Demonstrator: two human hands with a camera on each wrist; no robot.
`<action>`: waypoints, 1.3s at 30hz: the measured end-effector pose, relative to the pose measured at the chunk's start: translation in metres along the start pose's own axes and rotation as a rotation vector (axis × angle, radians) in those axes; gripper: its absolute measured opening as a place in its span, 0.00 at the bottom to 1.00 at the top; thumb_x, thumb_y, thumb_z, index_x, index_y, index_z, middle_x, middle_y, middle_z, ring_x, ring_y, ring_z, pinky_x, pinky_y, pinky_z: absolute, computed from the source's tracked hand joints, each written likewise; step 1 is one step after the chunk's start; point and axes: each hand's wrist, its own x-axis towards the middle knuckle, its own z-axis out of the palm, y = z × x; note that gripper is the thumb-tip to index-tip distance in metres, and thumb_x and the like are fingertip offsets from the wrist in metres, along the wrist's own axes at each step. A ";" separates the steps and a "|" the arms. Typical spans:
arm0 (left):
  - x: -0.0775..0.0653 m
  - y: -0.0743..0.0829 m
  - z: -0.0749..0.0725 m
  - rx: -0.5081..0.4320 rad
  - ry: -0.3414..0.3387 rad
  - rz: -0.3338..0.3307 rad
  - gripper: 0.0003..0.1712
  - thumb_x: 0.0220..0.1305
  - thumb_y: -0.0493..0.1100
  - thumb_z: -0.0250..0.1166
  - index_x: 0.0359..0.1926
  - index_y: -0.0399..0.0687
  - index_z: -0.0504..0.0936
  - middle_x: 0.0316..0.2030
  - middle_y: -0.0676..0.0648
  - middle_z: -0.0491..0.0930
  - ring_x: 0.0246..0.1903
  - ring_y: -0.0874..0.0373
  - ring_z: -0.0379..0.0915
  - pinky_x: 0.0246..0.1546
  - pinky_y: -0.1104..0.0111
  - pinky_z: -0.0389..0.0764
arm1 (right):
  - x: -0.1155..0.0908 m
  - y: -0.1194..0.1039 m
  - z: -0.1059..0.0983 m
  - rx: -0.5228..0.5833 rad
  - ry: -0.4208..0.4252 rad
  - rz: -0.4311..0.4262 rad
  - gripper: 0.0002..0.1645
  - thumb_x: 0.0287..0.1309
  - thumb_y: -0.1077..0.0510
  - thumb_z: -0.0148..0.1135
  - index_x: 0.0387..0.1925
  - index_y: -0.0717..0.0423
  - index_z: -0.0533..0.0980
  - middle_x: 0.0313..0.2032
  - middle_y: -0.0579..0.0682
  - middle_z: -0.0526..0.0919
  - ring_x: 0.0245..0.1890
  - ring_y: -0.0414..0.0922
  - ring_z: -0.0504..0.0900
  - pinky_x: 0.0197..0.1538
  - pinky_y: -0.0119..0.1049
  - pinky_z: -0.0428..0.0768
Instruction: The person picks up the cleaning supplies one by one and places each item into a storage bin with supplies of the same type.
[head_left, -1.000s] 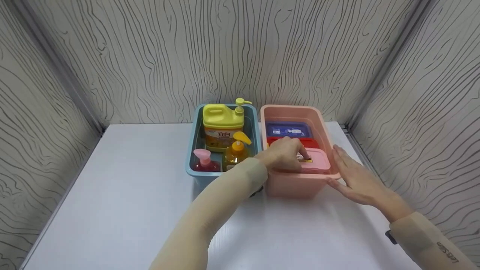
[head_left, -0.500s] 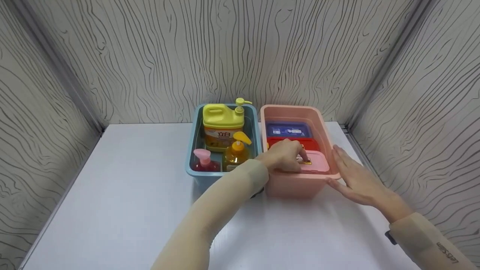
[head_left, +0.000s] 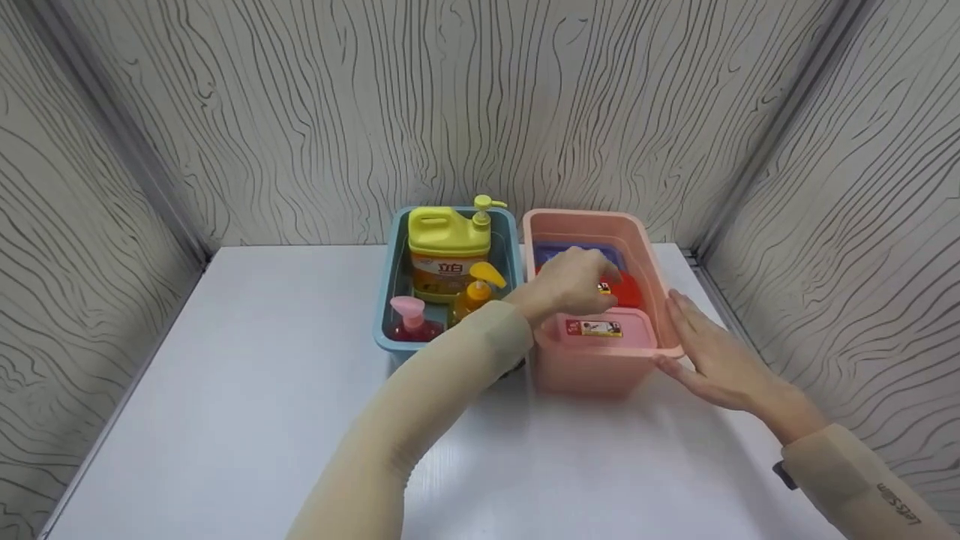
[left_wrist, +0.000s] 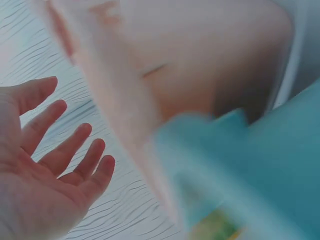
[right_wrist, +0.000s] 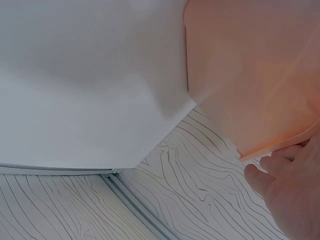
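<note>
My left hand (head_left: 576,281) hovers over the pink bin (head_left: 585,375), fingers loosely bent and holding nothing. The left wrist view shows the same hand (left_wrist: 55,170) with its fingers spread apart. Beneath and just in front of it, a pink package (head_left: 637,330) with a small label lies in the front of the bin. Behind that are a red package (head_left: 627,291), partly covered by the hand, and a blue package (head_left: 611,255). My right hand (head_left: 716,360) rests straight-fingered against the bin's right rim, thumb at the front corner; the right wrist view shows its fingers (right_wrist: 260,177) along that rim.
A blue bin (head_left: 381,300) stands directly left of the pink one. Inside are a yellow jug (head_left: 450,240) with a pump, an orange-topped pump bottle (head_left: 472,296) and a pink-topped pump bottle (head_left: 411,319). Wood-grain panels (head_left: 337,112) enclose the white table (head_left: 262,412).
My left hand has lifted off the pink package and shifted back over the red one, uncovering the pink package's label. That package sits slightly nearer the bin's front. My right hand stays put.
</note>
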 end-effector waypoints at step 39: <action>-0.082 -0.102 -0.137 0.182 0.242 -0.055 0.30 0.75 0.53 0.72 0.72 0.48 0.86 0.68 0.43 0.87 0.60 0.48 0.83 0.67 0.54 0.89 | 0.050 0.012 -0.067 -0.126 -0.051 0.047 0.52 0.75 0.31 0.63 0.83 0.63 0.68 0.74 0.74 0.79 0.70 0.77 0.81 0.62 0.79 0.82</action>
